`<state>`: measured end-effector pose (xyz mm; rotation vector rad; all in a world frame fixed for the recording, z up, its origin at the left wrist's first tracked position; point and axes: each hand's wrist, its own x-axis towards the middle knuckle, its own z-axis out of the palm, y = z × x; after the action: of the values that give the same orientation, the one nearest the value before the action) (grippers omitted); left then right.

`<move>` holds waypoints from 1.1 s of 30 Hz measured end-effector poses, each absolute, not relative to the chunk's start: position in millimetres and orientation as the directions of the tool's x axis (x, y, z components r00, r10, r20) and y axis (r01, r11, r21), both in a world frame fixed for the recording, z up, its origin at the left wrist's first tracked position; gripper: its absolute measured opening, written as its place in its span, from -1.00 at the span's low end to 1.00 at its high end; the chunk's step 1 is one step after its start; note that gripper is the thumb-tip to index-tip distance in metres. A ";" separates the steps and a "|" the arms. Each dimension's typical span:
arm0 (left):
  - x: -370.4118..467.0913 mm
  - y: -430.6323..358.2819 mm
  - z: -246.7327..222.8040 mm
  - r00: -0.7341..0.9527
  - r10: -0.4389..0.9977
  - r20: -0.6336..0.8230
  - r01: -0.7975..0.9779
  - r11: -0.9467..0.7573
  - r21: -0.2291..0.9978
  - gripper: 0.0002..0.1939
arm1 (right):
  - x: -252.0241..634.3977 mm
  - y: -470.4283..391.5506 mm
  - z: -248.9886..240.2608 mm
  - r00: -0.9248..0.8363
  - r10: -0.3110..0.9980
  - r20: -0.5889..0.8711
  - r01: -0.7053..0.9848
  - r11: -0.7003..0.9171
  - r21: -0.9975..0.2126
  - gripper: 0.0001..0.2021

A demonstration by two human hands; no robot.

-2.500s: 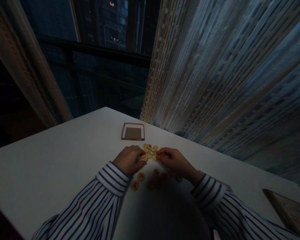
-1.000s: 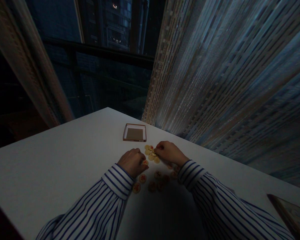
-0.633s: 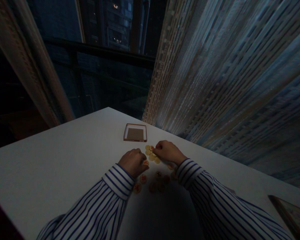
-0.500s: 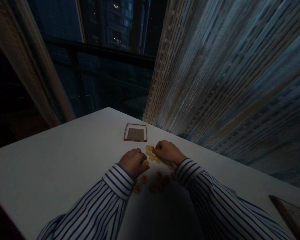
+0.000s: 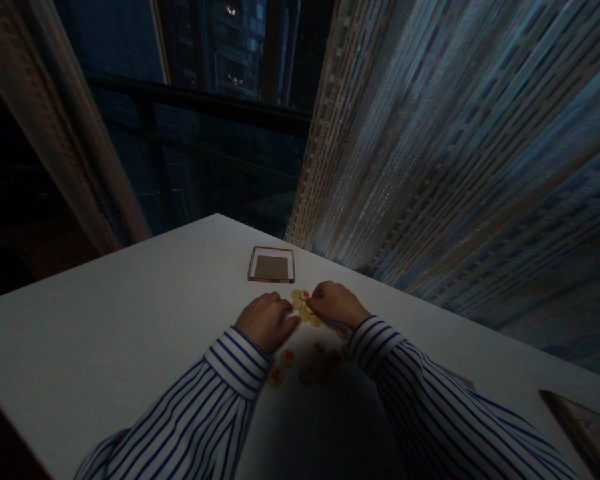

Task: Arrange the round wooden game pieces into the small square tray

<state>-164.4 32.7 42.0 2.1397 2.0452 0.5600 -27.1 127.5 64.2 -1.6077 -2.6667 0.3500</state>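
- So the left hand is resting just left of the pile of round pieces, thumb and index finger spread with a gap between the tips. Can't see what's under the palm, too dark.
- The right hand is over the other side of that pile, fingers curled in, tips right at the pieces. Honestly can't tell if it's pinching one or just touching.
- The pile itself sits between the two hands on the white table, mostly pale plain tops, with one red mark showing near the back.
- Two red-marked pieces lie near the left wrist, one just beside the other.
- More shaded pieces are scattered between the forearms, pretty murky. One has a dark mark.
- Behind the pile there's a shallow tray with a brown rectangle inside.
- Both arms are in blue-striped sleeves.
- Off to the right, well apart, there's a brown-edged board, cut off by the view.
- Stringy curtain behind the table, dark window beside it.
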 end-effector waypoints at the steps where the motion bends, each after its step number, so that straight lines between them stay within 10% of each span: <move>1: -164.5 32.7 41.9 0.015 0.984 0.180 0.936 -0.077 0.343 -0.67 | -27.1 127.7 63.6 -0.470 0.876 -0.109 0.874 0.445 -0.196 -0.69; 10: -164.0 32.8 42.0 -0.002 0.983 0.185 0.933 -0.065 0.353 -0.69 | -22.4 132.0 61.1 -0.460 0.884 -0.084 0.859 0.419 -0.293 -0.76; 23: -163.7 33.1 40.5 -0.022 0.976 0.218 0.930 -0.060 0.362 -0.73 | -6.9 139.2 70.4 -0.505 0.821 -0.268 0.554 0.070 -0.829 -0.86; 33: -163.7 32.8 43.6 -0.029 0.971 0.238 0.920 -0.067 0.386 -0.75 | -1.9 132.6 75.6 -0.582 0.750 -0.313 0.355 -0.112 -0.928 -0.79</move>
<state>-163.7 32.8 43.6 2.1072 2.0653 0.6868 -1.9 132.6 75.6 -1.2196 -1.8450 1.7440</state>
